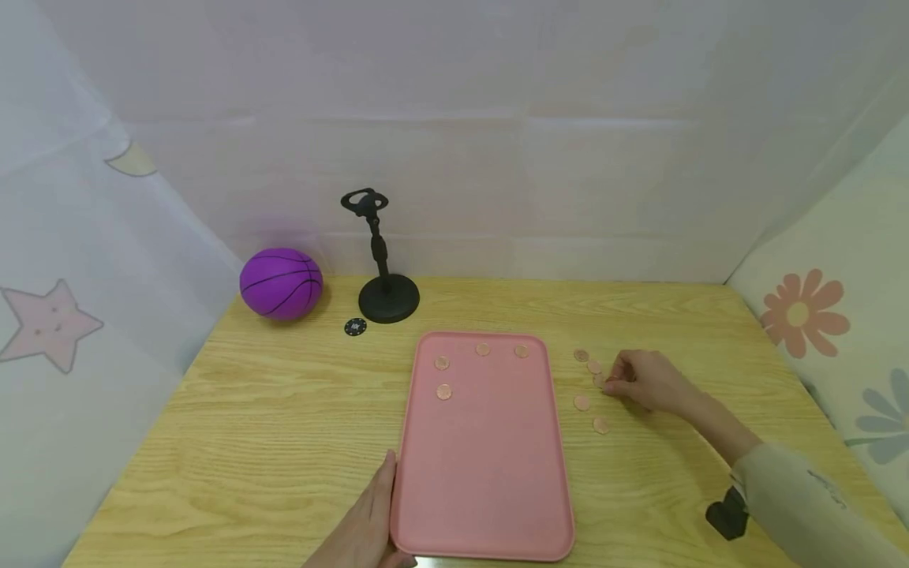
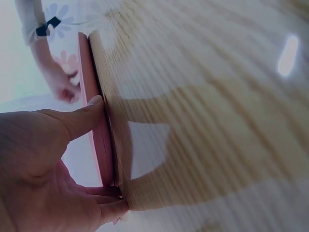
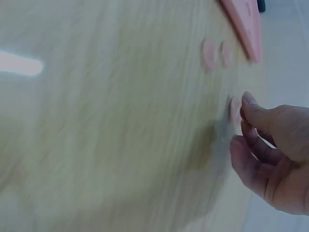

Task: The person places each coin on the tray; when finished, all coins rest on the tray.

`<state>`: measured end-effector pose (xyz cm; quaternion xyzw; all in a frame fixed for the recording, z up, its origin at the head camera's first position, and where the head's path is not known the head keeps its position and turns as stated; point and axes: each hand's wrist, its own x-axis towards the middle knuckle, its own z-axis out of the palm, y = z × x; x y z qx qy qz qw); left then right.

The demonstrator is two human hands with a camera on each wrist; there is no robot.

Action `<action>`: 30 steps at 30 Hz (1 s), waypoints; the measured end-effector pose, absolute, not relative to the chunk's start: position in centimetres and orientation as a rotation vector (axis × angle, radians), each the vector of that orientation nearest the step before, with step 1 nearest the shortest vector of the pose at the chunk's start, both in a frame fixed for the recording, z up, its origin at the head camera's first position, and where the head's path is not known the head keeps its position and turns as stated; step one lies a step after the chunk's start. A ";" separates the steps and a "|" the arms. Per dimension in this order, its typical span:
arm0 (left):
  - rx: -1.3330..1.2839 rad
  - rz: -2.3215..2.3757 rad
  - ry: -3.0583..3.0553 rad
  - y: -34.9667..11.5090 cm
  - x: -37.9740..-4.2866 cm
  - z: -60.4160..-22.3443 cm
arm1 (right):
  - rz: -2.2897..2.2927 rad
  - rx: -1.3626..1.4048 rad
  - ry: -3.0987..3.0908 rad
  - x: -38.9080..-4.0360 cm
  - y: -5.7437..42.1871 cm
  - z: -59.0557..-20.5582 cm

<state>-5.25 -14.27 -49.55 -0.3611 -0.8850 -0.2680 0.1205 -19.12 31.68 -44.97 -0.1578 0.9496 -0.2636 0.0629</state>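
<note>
A pink tray (image 1: 490, 473) lies on the wooden table with several copper-coloured coins (image 1: 443, 392) near its far end. My left hand (image 1: 367, 513) holds the tray's near left corner. The left wrist view shows its thumb (image 2: 91, 115) along the tray's side and its fingers at the corner edge. Right of the tray, several more coins (image 1: 582, 403) are scattered on the wood. My right hand (image 1: 649, 383) is among them, thumb and forefinger pinching what looks like a coin, mostly hidden by the fingertips. Another coin (image 3: 234, 110) lies just beside those fingertips in the right wrist view.
A purple ball (image 1: 281, 284) sits at the table's back left corner. Beside it stand a black stand with a round base (image 1: 389, 300) and a black chip (image 1: 355, 326) lying flat. White cloth (image 1: 454, 197) hangs behind and at both sides.
</note>
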 end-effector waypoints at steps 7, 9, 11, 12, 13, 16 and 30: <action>-1.069 -0.771 -2.538 -14.6 -5.3 -49.3 | -0.928 -0.518 2.840 -22.6 22.8 -43.3; -1.065 -0.780 -2.539 -14.6 -5.2 -49.4 | -0.934 -0.571 2.812 -23.3 20.0 -43.3; -1.058 -0.786 -2.538 -14.6 -5.2 -49.6 | -0.933 -0.628 2.769 -23.8 17.4 -43.3; -1.057 -0.785 -2.541 -14.6 -5.2 -49.7 | -0.927 -0.668 2.752 -24.0 16.3 -43.5; -1.055 -0.782 -2.537 -14.6 -5.1 -49.7 | -0.922 -0.696 2.733 -24.1 15.4 -43.6; -1.049 -0.780 -2.512 -14.6 -5.1 -49.9 | -0.878 -0.746 2.706 -24.3 13.0 -44.3; -1.088 -0.822 -2.475 -14.8 -5.4 -50.2 | -0.818 -0.597 2.785 -25.0 10.9 -45.5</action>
